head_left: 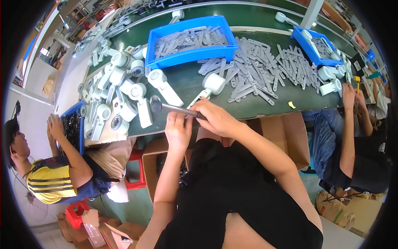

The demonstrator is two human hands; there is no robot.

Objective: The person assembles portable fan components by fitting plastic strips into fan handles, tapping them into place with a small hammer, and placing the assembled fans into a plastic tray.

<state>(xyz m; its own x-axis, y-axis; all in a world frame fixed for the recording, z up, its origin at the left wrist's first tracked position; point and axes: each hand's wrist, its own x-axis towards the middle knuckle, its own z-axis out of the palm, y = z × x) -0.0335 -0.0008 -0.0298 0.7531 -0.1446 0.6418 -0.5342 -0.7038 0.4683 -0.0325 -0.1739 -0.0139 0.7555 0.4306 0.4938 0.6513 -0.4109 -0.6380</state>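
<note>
A hammer with a round head (pixel 156 104) and a dark metal shaft (pixel 182 110) lies crosswise in front of me, the shaft's right end gripped in my right hand (pixel 217 119). Just beyond the shaft, at the table's near edge, a white handheld fan (pixel 213 84) rests with its handle pointing down toward my fingers. My left hand (pixel 178 130), a ring on one finger, is closed at the lower end of that handle, partly behind the shaft. Another white fan with a round grille (pixel 157 78) lies left of the hammer head.
A blue bin (pixel 226 52) of grey flat strips stands ahead, with loose strips (pixel 257 66) heaped on its right. Many white fans (pixel 118 76) are piled left. Co-workers sit on both sides; a second blue bin (pixel 319 62) stands right. An open cardboard box (pixel 286 135) is below the table.
</note>
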